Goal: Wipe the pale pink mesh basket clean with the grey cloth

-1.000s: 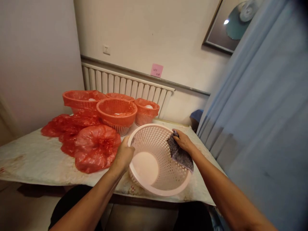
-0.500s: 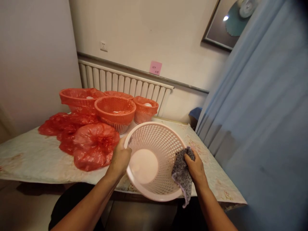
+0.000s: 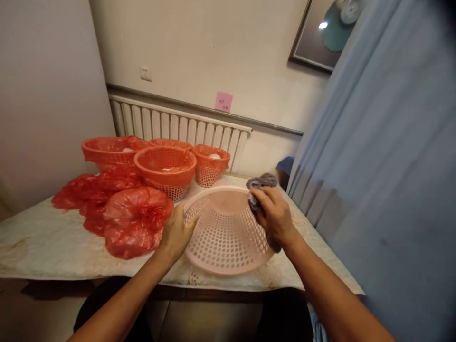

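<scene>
A pale pink perforated plastic basket (image 3: pixel 223 242) is tipped on the bed-like surface, its mouth turned toward me and its round base at the far side. My left hand (image 3: pixel 177 232) grips its left rim, thumb on the inner side and fingers mostly hidden behind. A bunched grey cloth with a lilac edge (image 3: pixel 262 181) is in my right hand (image 3: pixel 276 213), closed round it against the basket's right rim. Left of the basket lies a puffed red plastic bag (image 3: pixel 137 221).
Several red-bag-lined baskets (image 3: pixel 166 164) stand behind, near the radiator (image 3: pixel 171 123). A patterned pale cover (image 3: pixel 32 247) lies under everything. A blue curtain (image 3: pixel 374 166) hangs at right. A pink note (image 3: pixel 223 102) is on the wall.
The basket has tilted, its base moving up and away from me. My right hand has moved up and left along the rim, and the cloth, which hung down, is now bunched.
</scene>
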